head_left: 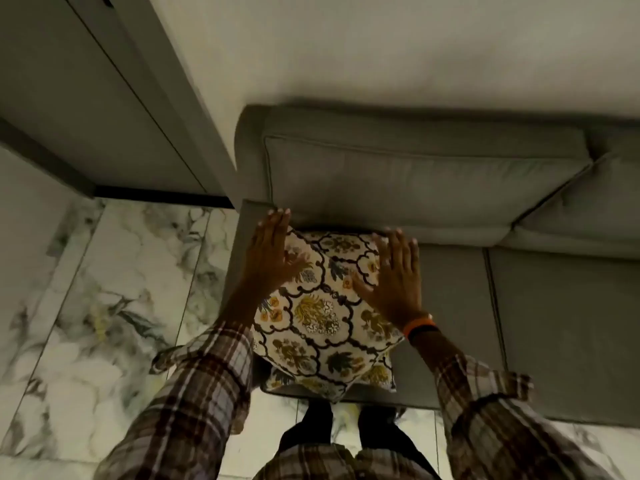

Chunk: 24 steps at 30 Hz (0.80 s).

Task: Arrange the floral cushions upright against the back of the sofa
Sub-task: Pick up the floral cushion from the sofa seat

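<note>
A cream floral cushion [318, 317] with yellow and dark blue flowers lies tilted on the left end of the grey sofa seat [457, 306], its far edge close to the back cushion [415, 174]. A second floral cushion [380, 375] peeks out beneath its near corners. My left hand [273, 251] rests flat along the top cushion's left edge with the fingers stretched out. My right hand [398, 275], with an orange wristband, lies flat on the cushion's right part, fingers spread. Neither hand is curled around the fabric.
The sofa stands against a pale wall [381, 46]. Its left armrest [242, 237] borders a marble-patterned floor [114, 289]. A grey cabinet or door panel [86, 98] stands at the left. More seat and back cushions extend to the right [571, 323].
</note>
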### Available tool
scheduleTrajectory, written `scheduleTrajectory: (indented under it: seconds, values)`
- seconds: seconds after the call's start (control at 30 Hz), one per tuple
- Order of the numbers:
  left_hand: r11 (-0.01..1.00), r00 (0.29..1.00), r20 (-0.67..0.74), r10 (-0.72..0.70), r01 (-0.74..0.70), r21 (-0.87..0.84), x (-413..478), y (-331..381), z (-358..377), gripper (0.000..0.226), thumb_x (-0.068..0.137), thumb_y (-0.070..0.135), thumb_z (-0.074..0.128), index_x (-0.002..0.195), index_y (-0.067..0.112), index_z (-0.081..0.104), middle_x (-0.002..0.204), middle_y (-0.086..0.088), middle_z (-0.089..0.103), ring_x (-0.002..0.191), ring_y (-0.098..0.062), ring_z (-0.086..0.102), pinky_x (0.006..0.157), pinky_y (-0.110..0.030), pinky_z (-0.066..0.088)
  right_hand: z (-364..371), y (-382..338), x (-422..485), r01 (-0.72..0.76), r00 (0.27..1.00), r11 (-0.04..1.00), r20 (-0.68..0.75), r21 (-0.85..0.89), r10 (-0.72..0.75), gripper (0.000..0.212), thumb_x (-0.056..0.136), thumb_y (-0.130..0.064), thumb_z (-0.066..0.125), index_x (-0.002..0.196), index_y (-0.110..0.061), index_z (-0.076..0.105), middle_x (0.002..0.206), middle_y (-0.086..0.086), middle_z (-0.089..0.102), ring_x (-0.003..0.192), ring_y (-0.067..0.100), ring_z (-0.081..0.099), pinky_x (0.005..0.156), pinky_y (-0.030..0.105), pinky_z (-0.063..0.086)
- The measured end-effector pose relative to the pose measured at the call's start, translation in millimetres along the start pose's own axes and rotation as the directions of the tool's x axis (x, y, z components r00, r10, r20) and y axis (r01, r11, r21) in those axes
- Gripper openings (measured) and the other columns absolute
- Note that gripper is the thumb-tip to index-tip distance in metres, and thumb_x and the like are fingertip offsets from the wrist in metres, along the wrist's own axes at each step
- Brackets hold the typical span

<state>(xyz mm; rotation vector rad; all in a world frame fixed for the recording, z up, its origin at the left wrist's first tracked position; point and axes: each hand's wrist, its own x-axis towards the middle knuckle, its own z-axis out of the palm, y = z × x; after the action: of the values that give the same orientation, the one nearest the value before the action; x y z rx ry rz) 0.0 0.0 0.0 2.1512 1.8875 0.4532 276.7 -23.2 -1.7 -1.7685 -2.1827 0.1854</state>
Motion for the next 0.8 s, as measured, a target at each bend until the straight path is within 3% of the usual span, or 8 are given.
scheduleTrajectory:
  seconds: [0.1, 0.17, 0.3, 0.37, 0.43, 0.53, 0.67, 0.8]
  values:
    - [0.966, 0.970, 0.164, -0.180, 0.206, -0.157, -18.1, -16.8, 31.1, 0.106, 0.082, 0.081, 0.050, 0.162, 0.020, 0.015, 0.164, -0.015, 0.033, 0.145, -0.036, 0.043, 0.112, -0.056, 0.047, 25.5, 19.3, -64.1, -0.254, 0.966, 0.956, 0.088, 0.147, 0.243, 0.099, 0.085, -0.061, 0.073, 0.160, -0.006, 0.036, 0.169, 0.024, 0.033, 0.158, 0.043, 0.029, 0.126, 0.068, 0.028]
    - [0.875, 0.901, 0.302, -0.312, 0.396, -0.279, -39.4, -27.1, 55.9, 0.106, 0.081, 0.077, 0.063, 0.162, 0.034, 0.010, 0.162, -0.009, 0.039, 0.139, -0.033, 0.051, 0.109, -0.055, 0.050, 39.3, 25.8, -110.6, -0.527, 0.848, 0.802, 0.228, 0.281, 0.478, 0.115, 0.078, -0.055, 0.087, 0.164, -0.007, 0.026, 0.175, 0.021, 0.019, 0.160, 0.042, 0.022, 0.126, 0.065, 0.031]
    - [0.683, 0.830, 0.385, -0.405, 0.554, -0.476, -67.9, -47.0, 97.8, 0.113, 0.070, 0.076, 0.078, 0.159, 0.047, 0.014, 0.154, 0.001, 0.051, 0.138, -0.026, 0.054, 0.109, -0.056, 0.051, 64.0, 15.7, -130.8, -0.749, 0.585, 0.279, 0.402, 0.600, 0.704, 0.130, 0.073, -0.027, 0.098, 0.169, -0.015, 0.011, 0.172, 0.017, 0.022, 0.157, 0.036, 0.033, 0.126, 0.057, 0.037]
    - [0.636, 0.812, 0.374, -0.449, 0.584, -0.504, -76.0, -48.7, 105.1, 0.111, 0.065, 0.076, 0.082, 0.156, 0.040, 0.028, 0.148, 0.000, 0.057, 0.134, -0.024, 0.057, 0.107, -0.056, 0.053, 72.4, 9.5, -126.7, -0.713, 0.518, -0.027, 0.552, 0.701, 0.653, 0.118, 0.066, -0.027, 0.103, 0.160, -0.018, 0.032, 0.158, 0.014, 0.051, 0.142, 0.033, 0.056, 0.112, 0.051, 0.055]
    - [0.585, 0.791, 0.363, -0.493, 0.610, -0.535, -74.8, -33.5, 93.0, 0.110, 0.060, 0.078, 0.083, 0.150, 0.031, 0.040, 0.142, -0.003, 0.062, 0.130, -0.023, 0.061, 0.105, -0.056, 0.054, 73.3, 5.6, -122.7, -0.715, 0.481, -0.225, 0.699, 0.662, 0.530, 0.116, 0.057, -0.046, 0.104, 0.155, -0.022, 0.046, 0.148, 0.010, 0.065, 0.131, 0.029, 0.068, 0.099, 0.049, 0.064]
    - [0.535, 0.782, 0.332, -0.528, 0.610, -0.585, -62.0, 4.0, 70.5, 0.114, 0.052, 0.084, 0.080, 0.146, 0.027, 0.047, 0.138, -0.001, 0.066, 0.125, -0.019, 0.063, 0.105, -0.046, 0.054, 59.4, 17.2, -119.9, -0.688, 0.498, -0.199, 0.654, 0.698, 0.570, 0.078, 0.084, -0.023, 0.091, 0.152, -0.019, 0.053, 0.141, 0.008, 0.071, 0.125, 0.028, 0.071, 0.086, 0.035, 0.068]
    - [0.531, 0.788, 0.278, -0.550, 0.586, -0.612, -32.2, 64.8, 61.8, 0.094, 0.062, 0.082, 0.078, 0.141, 0.037, 0.052, 0.136, 0.005, 0.067, 0.121, -0.021, 0.066, 0.103, -0.051, 0.056, 16.3, 62.6, -100.8, -0.561, 0.529, -0.187, 0.523, 0.806, 0.669, 0.072, 0.080, -0.031, 0.091, 0.145, -0.023, 0.060, 0.133, 0.003, 0.077, 0.121, 0.025, 0.075, 0.098, 0.050, 0.063]
    - [0.560, 0.828, 0.207, -0.521, 0.514, -0.649, 10.3, 164.1, 61.0, 0.079, 0.080, 0.050, 0.083, 0.146, 0.022, 0.048, 0.141, -0.001, 0.060, 0.127, -0.022, 0.056, 0.107, -0.036, 0.043, -44.9, 135.8, -80.4, -0.491, 0.578, -0.086, 0.398, 0.867, 0.713, 0.055, 0.091, -0.019, 0.083, 0.140, -0.018, 0.060, 0.130, 0.005, 0.077, 0.113, 0.021, 0.077, 0.083, 0.030, 0.068]
